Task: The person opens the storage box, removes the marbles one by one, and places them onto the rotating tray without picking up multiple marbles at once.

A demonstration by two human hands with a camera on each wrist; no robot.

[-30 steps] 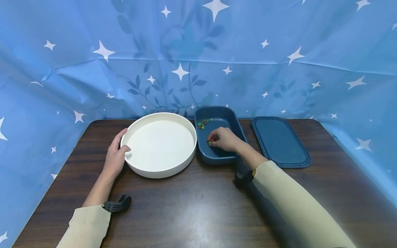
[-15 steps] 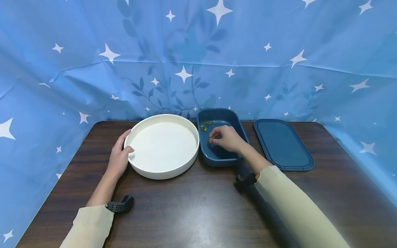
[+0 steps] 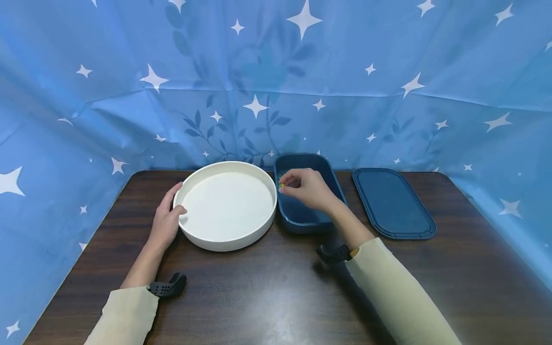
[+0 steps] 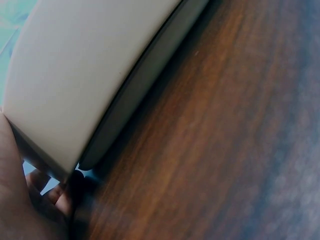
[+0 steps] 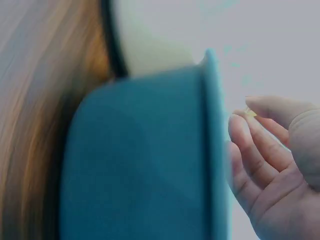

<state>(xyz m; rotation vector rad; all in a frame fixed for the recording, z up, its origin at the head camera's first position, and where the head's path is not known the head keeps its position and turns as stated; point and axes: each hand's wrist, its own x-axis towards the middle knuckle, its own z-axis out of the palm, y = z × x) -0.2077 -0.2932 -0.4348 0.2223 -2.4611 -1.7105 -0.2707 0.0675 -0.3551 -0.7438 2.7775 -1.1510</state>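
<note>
A round white tray (image 3: 224,206) with a low wall lies on the left half of the table. My left hand (image 3: 167,218) grips its left rim, thumb over the inside and fingers along the outer wall; the left wrist view shows that wall (image 4: 90,75) close up. To the right stands a deep blue box (image 3: 304,225). Over its left part, my right hand (image 3: 308,189) pinches a small yellow-green piece (image 5: 251,112) between thumb and fingertips. A few green bits (image 3: 282,175) show behind the fingers; the hand hides most of the loose pieces.
A flat blue lid (image 3: 394,203) lies right of the box. The tray's right edge and the box's left wall nearly meet. A blue curtain (image 3: 345,120) with white stars hangs behind the dark wooden table (image 3: 254,292).
My right hand has risen from the box floor and moved left toward the tray, with the small piece in its fingertips. My left hand keeps its grip on the rim.
</note>
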